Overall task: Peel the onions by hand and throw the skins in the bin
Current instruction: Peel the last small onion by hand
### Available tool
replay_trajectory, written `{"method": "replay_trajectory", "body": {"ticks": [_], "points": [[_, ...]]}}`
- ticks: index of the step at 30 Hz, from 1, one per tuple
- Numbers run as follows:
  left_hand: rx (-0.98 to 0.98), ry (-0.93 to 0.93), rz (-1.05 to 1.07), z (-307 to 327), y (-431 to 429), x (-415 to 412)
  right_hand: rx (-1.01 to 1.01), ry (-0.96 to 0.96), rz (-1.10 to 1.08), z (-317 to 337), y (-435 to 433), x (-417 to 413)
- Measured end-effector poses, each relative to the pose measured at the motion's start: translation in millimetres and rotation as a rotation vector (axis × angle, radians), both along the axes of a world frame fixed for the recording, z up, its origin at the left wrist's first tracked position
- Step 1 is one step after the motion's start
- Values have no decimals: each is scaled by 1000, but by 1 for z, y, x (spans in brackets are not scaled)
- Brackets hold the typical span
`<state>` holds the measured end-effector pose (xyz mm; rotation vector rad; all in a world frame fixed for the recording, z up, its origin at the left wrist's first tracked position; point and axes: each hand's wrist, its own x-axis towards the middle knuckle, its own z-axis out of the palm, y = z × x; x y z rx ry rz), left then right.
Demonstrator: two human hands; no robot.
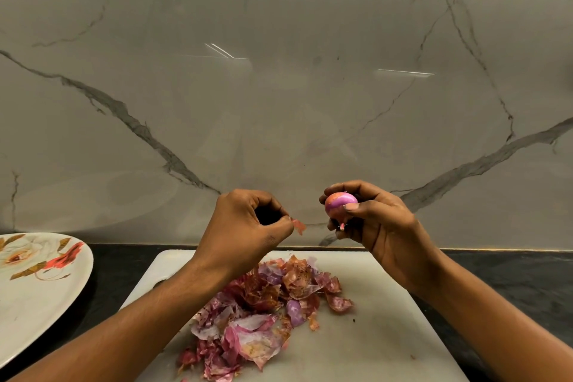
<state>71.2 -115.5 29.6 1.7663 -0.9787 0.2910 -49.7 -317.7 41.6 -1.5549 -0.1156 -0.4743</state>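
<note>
- Your right hand (379,223) curls its fingers round a small, mostly peeled onion (340,203). The thumb lies across its front, and the fingers hide its far side.
- Your left hand (248,226) pinches a scrap of skin (299,226) between thumb and fingertip, near the onion but apart from it.
- Below both sets of fingers, a pile of skins (266,313) lies on the white cutting board (372,338); your left forearm covers part of it.
- Well left of your left fingers, a flowered plate (37,295) sits on the dark worktop (511,282), cut off by the frame edge.
</note>
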Motion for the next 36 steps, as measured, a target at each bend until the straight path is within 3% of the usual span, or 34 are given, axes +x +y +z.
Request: {"method": "replay_trajectory", "body": {"ticks": [16, 36], "points": [[0, -33, -148, -3, -2, -2, -162, 127, -45, -2, 5, -1], [-7, -10, -200, -2, -1, -2, -608, -61, -196, -16, -1, 5]]}}
